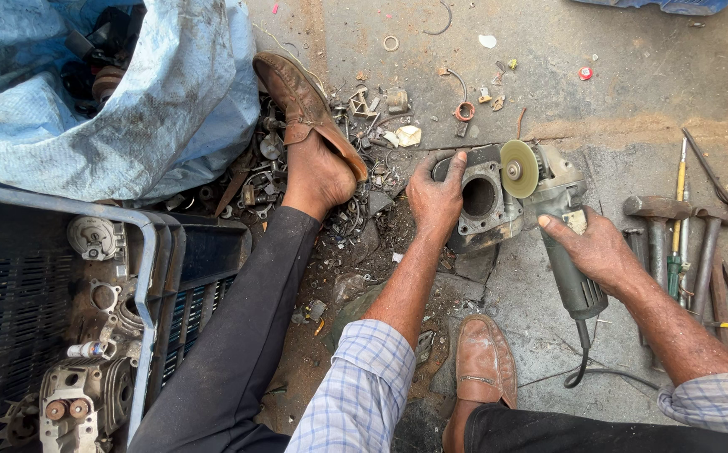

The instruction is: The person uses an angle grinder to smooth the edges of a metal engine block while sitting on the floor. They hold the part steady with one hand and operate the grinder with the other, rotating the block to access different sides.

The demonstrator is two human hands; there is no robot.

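Observation:
My left hand (pixel 436 198) grips a grey metal engine cylinder block (pixel 483 203) with a round bore, holding it steady on the concrete floor. In my right hand (pixel 596 249) is a grey angle grinder (pixel 559 220). Its yellowish disc (pixel 519 168) rests against the top right edge of the block. The grinder's black cord (pixel 586 369) trails back toward me. My two legs stretch out on the floor, with brown leather shoes on the feet (pixel 307 107) (pixel 484 359).
A black plastic crate (pixel 158 252) with engine parts stands at the left, beside a blue sack (pixel 146 92). Hammers and screwdrivers (pixel 683 235) lie at the right. Small scrap metal bits (pixel 381 117) litter the floor ahead.

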